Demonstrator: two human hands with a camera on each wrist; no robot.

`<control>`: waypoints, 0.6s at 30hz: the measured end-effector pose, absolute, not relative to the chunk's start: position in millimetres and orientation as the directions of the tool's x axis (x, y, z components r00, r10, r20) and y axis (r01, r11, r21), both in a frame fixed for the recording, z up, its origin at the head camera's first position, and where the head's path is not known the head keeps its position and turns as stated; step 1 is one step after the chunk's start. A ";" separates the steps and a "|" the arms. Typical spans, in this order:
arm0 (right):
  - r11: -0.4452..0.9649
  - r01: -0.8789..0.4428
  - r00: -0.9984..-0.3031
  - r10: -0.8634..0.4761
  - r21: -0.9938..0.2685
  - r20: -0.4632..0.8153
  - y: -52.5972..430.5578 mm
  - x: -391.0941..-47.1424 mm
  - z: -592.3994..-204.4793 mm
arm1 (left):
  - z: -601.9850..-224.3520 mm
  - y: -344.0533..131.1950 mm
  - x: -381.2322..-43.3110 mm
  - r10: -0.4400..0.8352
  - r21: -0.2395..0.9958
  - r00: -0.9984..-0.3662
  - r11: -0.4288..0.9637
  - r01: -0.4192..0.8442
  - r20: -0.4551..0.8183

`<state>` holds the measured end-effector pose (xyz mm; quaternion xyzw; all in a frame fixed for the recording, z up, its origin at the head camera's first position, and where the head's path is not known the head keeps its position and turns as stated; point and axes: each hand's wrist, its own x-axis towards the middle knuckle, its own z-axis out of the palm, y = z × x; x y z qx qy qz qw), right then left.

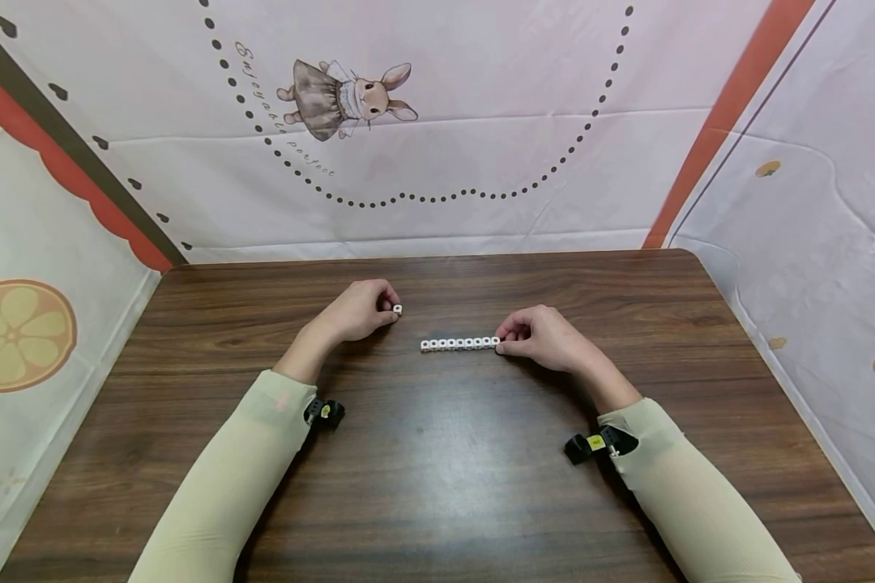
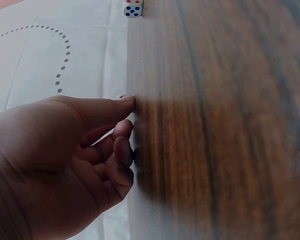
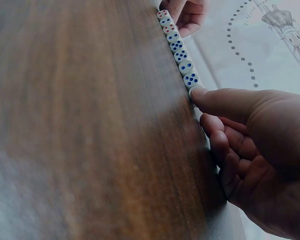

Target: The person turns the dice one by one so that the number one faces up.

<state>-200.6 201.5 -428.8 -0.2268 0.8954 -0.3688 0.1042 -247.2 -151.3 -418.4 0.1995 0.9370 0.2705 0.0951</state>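
Observation:
A straight row of several white dice (image 1: 455, 344) with blue and red pips lies on the wooden table. At its right end, my right hand (image 1: 543, 338) pinches the last die between thumb and fingers; in the right wrist view the thumb (image 3: 225, 104) covers most of that die. Beyond the row's left end and a little farther back, my left hand (image 1: 357, 312) pinches a single die (image 1: 397, 309) just apart from the row. The left wrist view has that die mostly hidden behind the thumb, and an end die (image 2: 133, 10) of the row at the top.
The brown wood-grain table (image 1: 437, 478) reaches back to a pale printed cloth (image 1: 481, 162) with a rabbit drawing. More cloth hangs along the left and right sides. Each wrist carries a small black camera (image 1: 328, 411) over a light sleeve.

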 end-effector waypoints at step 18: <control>0.629 -0.329 -0.876 -0.481 -0.704 -0.020 201.4 -200.8 -428.6 | -417.9 -153.8 -245.9 0.422 0.567 -0.903 0.763 0.309 -0.076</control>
